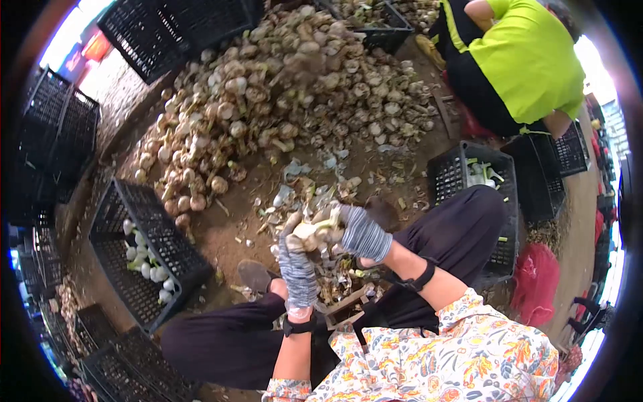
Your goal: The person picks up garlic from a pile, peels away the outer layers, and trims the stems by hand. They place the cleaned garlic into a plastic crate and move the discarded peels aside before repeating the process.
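Note:
Between my hands is a pale garlic bulb (pixel 312 232) with its stem toward the upper right. My left hand (pixel 297 261), in a grey knitted glove with dirty fingertips, is closed around the bulb's lower left side. My right hand (pixel 364 234), gloved alike, grips the bulb and stem from the right; its fingertips are partly hidden. Below and around my hands lie peeled skins and scraps (pixel 341 275). Between my legs a small wooden piece (pixel 348 309) shows in part.
A big heap of unpeeled garlic (pixel 281 87) spreads ahead. Black crates holding clean white bulbs stand at left (pixel 161 258) and right (pixel 462 167). A person in a yellow-green shirt (pixel 529 60) bends at upper right. A red mesh sack (pixel 536 285) lies at right.

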Tool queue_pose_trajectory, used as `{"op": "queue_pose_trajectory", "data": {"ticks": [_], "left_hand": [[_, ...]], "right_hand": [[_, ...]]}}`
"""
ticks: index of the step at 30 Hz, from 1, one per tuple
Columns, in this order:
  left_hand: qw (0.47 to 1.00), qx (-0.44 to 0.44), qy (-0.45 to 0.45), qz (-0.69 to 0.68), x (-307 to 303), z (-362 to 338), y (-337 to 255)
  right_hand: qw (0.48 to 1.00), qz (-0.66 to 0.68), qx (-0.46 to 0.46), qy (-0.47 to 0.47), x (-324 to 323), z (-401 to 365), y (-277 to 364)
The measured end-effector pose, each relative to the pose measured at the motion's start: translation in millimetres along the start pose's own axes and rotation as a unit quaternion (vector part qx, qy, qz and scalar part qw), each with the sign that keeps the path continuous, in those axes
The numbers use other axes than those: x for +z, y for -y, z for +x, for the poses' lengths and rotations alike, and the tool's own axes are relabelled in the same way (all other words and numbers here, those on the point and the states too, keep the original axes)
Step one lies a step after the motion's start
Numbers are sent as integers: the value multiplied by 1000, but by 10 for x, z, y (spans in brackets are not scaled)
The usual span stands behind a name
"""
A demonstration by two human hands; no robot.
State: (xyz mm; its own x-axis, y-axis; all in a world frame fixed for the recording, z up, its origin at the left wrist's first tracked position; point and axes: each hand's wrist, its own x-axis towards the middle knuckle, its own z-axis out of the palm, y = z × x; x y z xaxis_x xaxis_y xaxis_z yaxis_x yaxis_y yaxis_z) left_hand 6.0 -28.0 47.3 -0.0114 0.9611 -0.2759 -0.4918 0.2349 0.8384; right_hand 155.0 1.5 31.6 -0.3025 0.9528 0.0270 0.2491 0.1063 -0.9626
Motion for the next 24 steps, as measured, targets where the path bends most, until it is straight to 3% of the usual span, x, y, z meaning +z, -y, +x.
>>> {"op": "queue_pose_trajectory", "data": {"ticks": [4, 6, 8, 10, 11, 12, 13, 14, 16, 17, 18, 19, 20, 21, 22, 24], "left_hand": [[998, -35, -42, 8, -27, 121, 12], [933, -340, -74, 86, -19, 146, -300], [915, -402, 21, -9, -258, 287, -143], [930, -355, -73, 69, -254, 329, -4], [944, -301, -128, 50, -137, 260, -45], [964, -241, -69, 82, -354, 304, 110], [985, -97, -43, 135, -359, 279, 188], [981, 51, -11, 187, -265, 223, 244], [939, 170, -23, 299, -91, 75, 238], [951, 158, -19, 264, -131, 53, 313], [951, 158, -21, 266, -158, 50, 284], [993, 39, 14, 108, -186, 56, 211], [994, -83, 48, -54, -219, 49, 132], [967, -163, 93, -171, -264, 17, 32], [967, -161, 92, -172, -242, 21, 7], [927, -179, 145, -298, -220, 31, -37]], "right_hand": [[996, -79, 12, -47, 103, -90, -80], [995, -66, -28, -63, 134, -149, -107], [995, -57, -46, -62, 128, -167, -137], [985, -130, -83, -71, 105, -161, -88], [998, -36, 45, -22, 90, -118, 44], [990, 10, 124, -61, 160, -130, -66], [986, 25, 149, -70, 153, -118, -65], [981, 37, 172, -80, 126, -101, -35], [980, 1, 185, -72, 124, -92, -3], [955, 181, 227, -51, 97, -82, 123], [955, 182, 228, -49, 93, -80, 62], [940, 274, 198, -30, 81, -84, -66], [916, 364, 168, -11, 86, -111, -195], [847, 487, 208, -58, 104, -134, -315], [721, 624, 295, -62, -2, -52, -109], [753, 582, 279, -127, -68, -73, -403]]}}
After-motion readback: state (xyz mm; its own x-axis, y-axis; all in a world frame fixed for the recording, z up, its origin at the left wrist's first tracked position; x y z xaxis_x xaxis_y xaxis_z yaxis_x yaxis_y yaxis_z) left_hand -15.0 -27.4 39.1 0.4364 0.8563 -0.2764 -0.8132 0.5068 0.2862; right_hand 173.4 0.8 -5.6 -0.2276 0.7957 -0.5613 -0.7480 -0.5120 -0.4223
